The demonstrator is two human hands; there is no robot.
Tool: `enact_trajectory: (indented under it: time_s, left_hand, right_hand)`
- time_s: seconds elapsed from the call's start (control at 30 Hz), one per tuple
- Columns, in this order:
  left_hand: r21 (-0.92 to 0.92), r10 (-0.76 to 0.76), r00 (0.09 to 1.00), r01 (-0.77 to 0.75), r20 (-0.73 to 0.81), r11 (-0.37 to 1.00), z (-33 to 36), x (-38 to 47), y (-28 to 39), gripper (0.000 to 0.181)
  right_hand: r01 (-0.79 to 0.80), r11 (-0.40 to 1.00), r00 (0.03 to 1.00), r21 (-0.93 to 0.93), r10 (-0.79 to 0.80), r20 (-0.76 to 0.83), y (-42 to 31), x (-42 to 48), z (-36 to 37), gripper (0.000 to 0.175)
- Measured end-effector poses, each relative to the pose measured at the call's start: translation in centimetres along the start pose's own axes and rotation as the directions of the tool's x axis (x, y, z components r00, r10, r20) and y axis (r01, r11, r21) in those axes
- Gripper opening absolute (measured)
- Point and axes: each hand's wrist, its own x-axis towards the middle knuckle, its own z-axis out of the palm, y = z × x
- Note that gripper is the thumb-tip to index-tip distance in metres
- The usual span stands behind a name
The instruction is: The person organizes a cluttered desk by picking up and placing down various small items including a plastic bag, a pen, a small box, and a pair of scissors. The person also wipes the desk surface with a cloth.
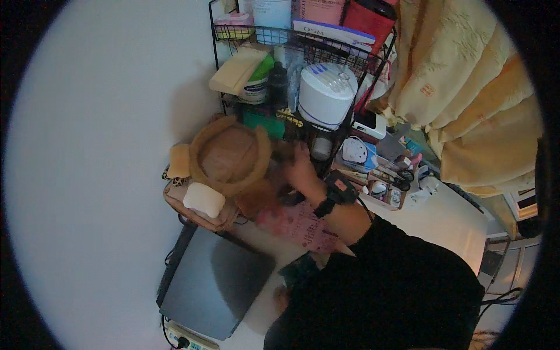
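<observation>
My right hand [302, 169], blurred, reaches towards the bottom of a black wire rack [302, 37]. Its fingers are at a dark brown, blurred thing [282, 151]; I cannot tell whether they grip it. A black band with a small device [341, 187] is strapped round that wrist. Beneath the forearm lies a pink packet [302, 228] bearing writing. Only a bit of my left hand [282, 298] shows beside the black sleeve, near a dark green thing [299, 270]; the rest is hidden. Left of the right hand, a fuzzy tan headband [264, 151] rests on a brown soft bag [175, 199].
A white puff [204, 200] lies on the bag. A closed grey laptop [197, 280] sits in front of it, with a power strip [192, 341] beside. The rack holds a white lidded canister [328, 96]. An organizer box [385, 194] and yellow curtains [455, 78] are at right.
</observation>
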Motion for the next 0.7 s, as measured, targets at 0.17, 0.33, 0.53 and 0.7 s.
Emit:
enact_trajectory:
  time_s: [0.17, 0.33, 0.53, 0.7]
  left_hand:
    - [-0.321, -0.310, 0.948, 0.314, 0.066, 0.894, -0.1, 0.2, 0.0, 0.025]
    - [0.002, -0.129, 0.990, 0.129, 0.050, 0.992, -0.1, 0.9, 0.1, 0.026]
    - [0.039, -0.105, 0.992, 0.102, 0.064, 0.994, -0.3, 1.5, 0.5, 0.026]
    - [0.052, -0.086, 0.994, 0.083, 0.071, 0.995, -0.2, 2.6, 0.6, 0.027]
  right_hand:
    - [0.034, 0.991, 0.920, -0.129, 0.019, 0.391, -3.6, -2.6, -5.3, 0.047]
    - [0.232, 0.967, 0.823, -0.103, -0.138, 0.551, -4.3, -2.8, -7.2, 0.036]
    - [0.302, 0.952, 0.854, -0.057, -0.243, 0.460, -2.4, -2.9, -4.9, 0.037]
    - [0.161, 0.985, 0.936, 0.067, -0.174, 0.307, -1.3, -0.8, -3.7, 0.053]
